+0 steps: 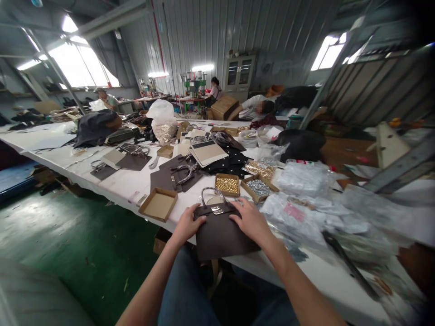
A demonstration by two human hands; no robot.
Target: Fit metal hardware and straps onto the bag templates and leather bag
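A dark brown handbag with a metal clasp and a curved handle lies flat at the near edge of the long white table. My left hand grips its left edge, thumb on top and fingers curled under. My right hand lies on the bag's upper right part, fingers spread toward the clasp. Just behind the bag stand a small box of gold studs and a box of silver studs.
An empty cardboard tray sits left of the bag. Brown leather pieces and handles, plastic bags of parts and a black rod crowd the table. Other people work or rest at the far end. Green floor lies to the left.
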